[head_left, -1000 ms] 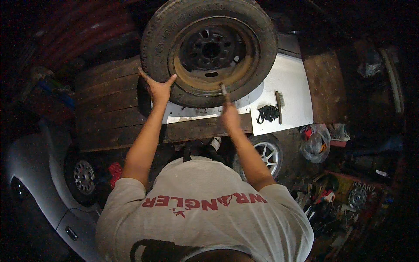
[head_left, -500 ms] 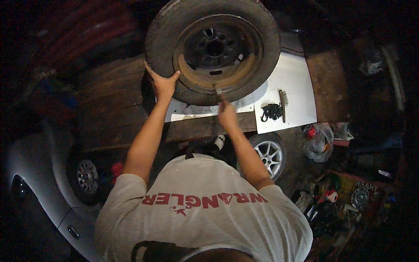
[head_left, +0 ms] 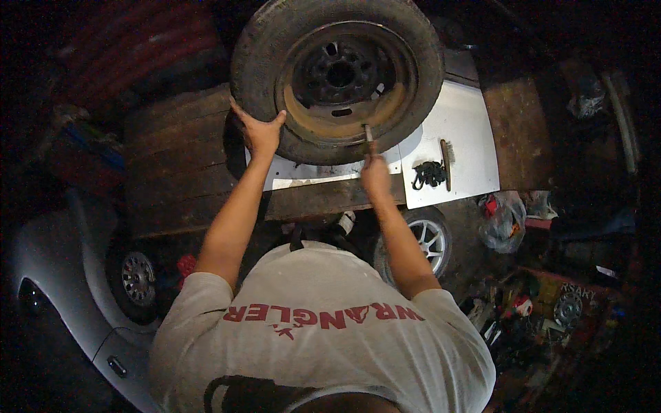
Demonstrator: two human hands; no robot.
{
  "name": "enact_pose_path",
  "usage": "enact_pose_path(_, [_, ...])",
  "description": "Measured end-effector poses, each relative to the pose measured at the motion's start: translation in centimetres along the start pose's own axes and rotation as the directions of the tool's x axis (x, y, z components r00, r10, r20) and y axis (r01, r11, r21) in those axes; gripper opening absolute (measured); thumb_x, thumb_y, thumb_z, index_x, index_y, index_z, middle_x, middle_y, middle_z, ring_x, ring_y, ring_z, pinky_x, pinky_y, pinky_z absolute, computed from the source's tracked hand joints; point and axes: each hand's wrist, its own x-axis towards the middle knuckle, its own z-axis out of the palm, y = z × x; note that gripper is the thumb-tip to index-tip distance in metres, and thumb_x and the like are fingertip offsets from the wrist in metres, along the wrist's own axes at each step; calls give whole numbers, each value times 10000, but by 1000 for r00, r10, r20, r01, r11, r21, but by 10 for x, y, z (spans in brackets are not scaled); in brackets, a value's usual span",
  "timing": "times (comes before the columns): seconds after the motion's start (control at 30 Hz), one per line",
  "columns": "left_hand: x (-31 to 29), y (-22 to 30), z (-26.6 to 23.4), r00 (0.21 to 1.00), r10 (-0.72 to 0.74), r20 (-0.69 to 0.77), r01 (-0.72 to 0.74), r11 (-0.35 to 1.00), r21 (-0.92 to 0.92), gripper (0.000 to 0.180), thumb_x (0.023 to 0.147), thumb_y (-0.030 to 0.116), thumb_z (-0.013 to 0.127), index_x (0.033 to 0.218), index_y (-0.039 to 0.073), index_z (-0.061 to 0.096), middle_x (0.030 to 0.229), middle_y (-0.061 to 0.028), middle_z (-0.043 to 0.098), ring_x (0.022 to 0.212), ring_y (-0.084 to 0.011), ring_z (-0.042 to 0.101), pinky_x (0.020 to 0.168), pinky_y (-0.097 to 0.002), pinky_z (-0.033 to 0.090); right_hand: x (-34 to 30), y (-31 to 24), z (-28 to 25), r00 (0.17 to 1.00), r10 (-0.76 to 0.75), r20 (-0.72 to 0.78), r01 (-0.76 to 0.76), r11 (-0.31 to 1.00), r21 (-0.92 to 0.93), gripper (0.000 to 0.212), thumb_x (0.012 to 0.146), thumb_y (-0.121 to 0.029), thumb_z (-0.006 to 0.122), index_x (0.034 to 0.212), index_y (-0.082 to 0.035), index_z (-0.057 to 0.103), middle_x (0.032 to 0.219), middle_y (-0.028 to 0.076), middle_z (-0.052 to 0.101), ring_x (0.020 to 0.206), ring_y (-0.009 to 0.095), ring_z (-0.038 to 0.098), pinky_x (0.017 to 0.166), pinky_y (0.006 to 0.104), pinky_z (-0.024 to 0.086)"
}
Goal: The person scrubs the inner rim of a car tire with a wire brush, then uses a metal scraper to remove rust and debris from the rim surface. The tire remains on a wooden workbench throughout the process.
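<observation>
A wheel with a worn black tyre (head_left: 258,76) and a dark, rusty steel rim (head_left: 318,125) stands tilted on the bench. My left hand (head_left: 261,135) grips the tyre at its lower left, thumb on the sidewall and fingers spread toward its outer edge. In my right hand (head_left: 375,175) is a narrow scraper-like tool (head_left: 369,134) with a pale end, closed in the fingers. Its tip meets the lower part of the rim, by the brown rusty band; the exact kind of tool is hard to make out.
On a white board (head_left: 475,131) at the right lie a wire brush (head_left: 446,165) and a dark tangled bundle (head_left: 428,175). The wooden bench (head_left: 172,165) extends left. Below are a silver-spoked wheel (head_left: 432,241), a plastic bag (head_left: 502,224) and a grey car (head_left: 58,275).
My right hand has moved right along the lower rim with the tool, which points more upright. The wheel has shifted very slightly; my left hand keeps its grip.
</observation>
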Motion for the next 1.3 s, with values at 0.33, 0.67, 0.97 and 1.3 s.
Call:
enact_pose_path(0.33, [1,-1,0,1000,-9,-2,9,1000,14,1273,642,294,869,1529,115,-27,1516,-311,232,1368,-458,313,1119,-472,301,8,1,-9,998,-67,15,67,998,23,432,949,-204,503,1345,-31,510,891,302,643,859,479,623,756,550,489])
enact_pose_path(0.67, [2,-1,-1,1000,-8,-10,9,995,98,1271,651,318,859,1528,128,-41,1496,-318,276,1295,-486,411,1079,-480,351,8,-8,-20,999,-35,31,35,999,-10,473,935,-142,492,1397,-61,440,886,303,640,843,467,633,731,537,496])
enact_pose_path(0.97, [4,-10,2,999,37,-37,-36,999,26,1261,656,318,858,1530,131,-32,1489,-325,277,1350,-470,339,1100,-477,322,16,-1,-11,983,-113,142,119,992,-30,560,931,-189,523,1458,-98,358,913,293,638,844,463,630,739,537,500])
enact_pose_path(1.3, [2,-6,-1,996,-85,32,85,996,5,1267,657,303,861,1532,153,-42,1488,-329,273,1344,-471,343,1102,-489,318,-11,-21,0,983,-126,137,128,992,-11,569,894,-92,516,1446,-102,376,978,287,641,908,450,629,763,542,489])
